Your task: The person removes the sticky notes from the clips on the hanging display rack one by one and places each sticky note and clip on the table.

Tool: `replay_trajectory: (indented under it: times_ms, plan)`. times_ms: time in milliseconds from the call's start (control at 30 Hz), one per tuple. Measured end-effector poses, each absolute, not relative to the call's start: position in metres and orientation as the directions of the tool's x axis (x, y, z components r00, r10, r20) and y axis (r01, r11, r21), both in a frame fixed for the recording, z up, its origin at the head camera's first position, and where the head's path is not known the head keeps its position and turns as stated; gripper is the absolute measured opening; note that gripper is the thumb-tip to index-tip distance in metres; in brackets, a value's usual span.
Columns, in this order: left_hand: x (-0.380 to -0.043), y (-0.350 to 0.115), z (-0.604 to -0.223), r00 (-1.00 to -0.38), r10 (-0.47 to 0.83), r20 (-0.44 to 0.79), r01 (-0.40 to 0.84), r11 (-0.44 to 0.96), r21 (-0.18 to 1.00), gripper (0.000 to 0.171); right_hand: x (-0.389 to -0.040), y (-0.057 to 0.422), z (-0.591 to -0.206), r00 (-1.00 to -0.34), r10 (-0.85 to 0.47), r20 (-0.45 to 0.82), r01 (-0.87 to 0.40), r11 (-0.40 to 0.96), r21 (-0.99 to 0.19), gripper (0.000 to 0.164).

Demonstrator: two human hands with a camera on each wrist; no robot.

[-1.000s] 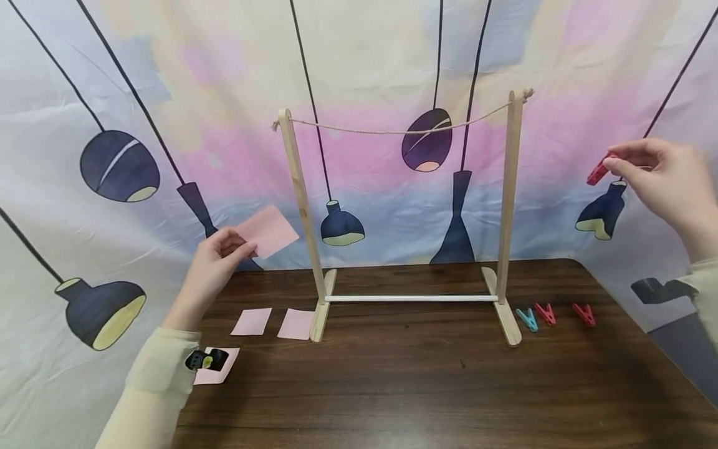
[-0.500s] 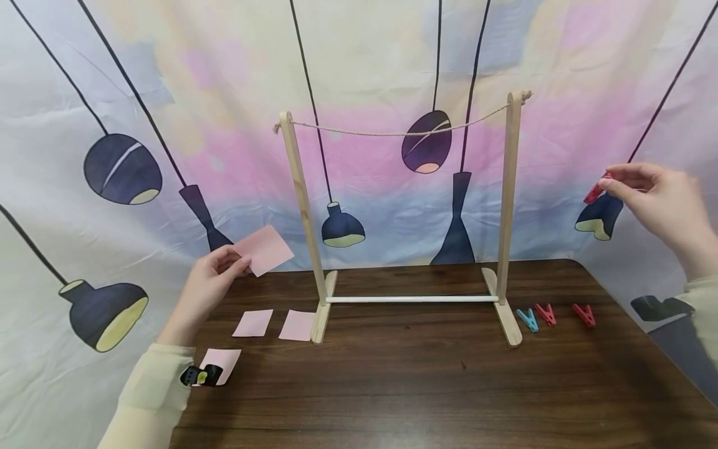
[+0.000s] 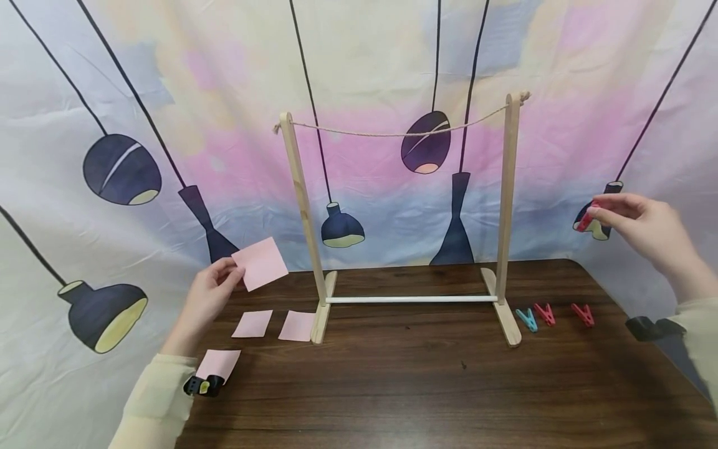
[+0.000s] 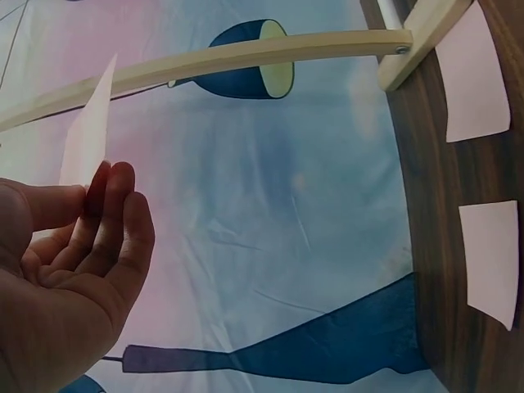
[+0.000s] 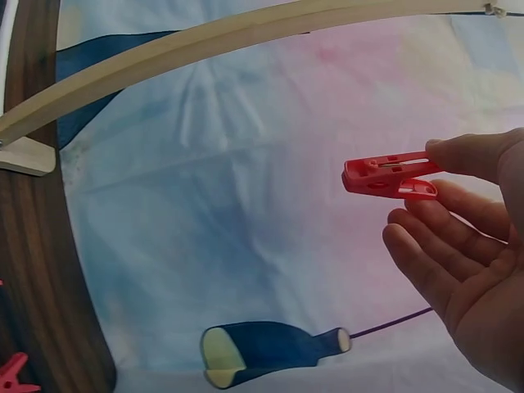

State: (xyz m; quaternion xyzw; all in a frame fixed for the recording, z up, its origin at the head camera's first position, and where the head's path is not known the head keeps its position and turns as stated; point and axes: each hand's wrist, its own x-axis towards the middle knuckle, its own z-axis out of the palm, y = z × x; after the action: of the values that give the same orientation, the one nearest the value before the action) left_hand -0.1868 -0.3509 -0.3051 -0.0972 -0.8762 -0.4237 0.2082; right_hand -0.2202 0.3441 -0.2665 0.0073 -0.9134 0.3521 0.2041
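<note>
My left hand (image 3: 210,293) pinches a pink paper square (image 3: 260,264) by its edge between thumb and fingers, left of the wooden frame. In the left wrist view that paper (image 4: 92,131) stands nearly edge-on. Out to the right, my right hand (image 3: 650,234) holds a red clothespin (image 5: 389,174) between thumb and fingertips by its handle end, well apart from the frame. Between the two hands stands a wooden frame (image 3: 509,199) with a sagging string (image 3: 381,133) tied across its posts and a white rod (image 3: 412,299) low down.
Pink paper squares (image 3: 252,323) lie on the dark wooden table (image 3: 404,386) left of the frame, one of them against its left foot. Beside the right foot lie a blue clothespin (image 3: 527,320) and two red clothespins (image 3: 583,315). A patterned cloth (image 3: 364,62) hangs behind.
Both hands have come down, the left with the pink paper square and the right with the red clothespin. The right hand has also shifted slightly left. The frame stays in place.
</note>
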Motion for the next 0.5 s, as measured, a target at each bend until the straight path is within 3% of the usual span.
replay_trajectory:
  times_ms: [267,500]
  plan:
    - [-0.185,-0.354,-0.316,-0.902,0.007,0.432,0.310,0.708,0.635,0.034,-0.217,0.346,-0.289,-0.934,0.113,0.338,-0.155,0.725,-0.671,0.065]
    - [-0.182,-0.356,-0.327,-0.927,-0.016,0.375,0.252,0.715,0.652,0.034,-0.217,0.344,-0.307,-0.941,0.108,0.321,-0.138,0.745,-0.653,0.063]
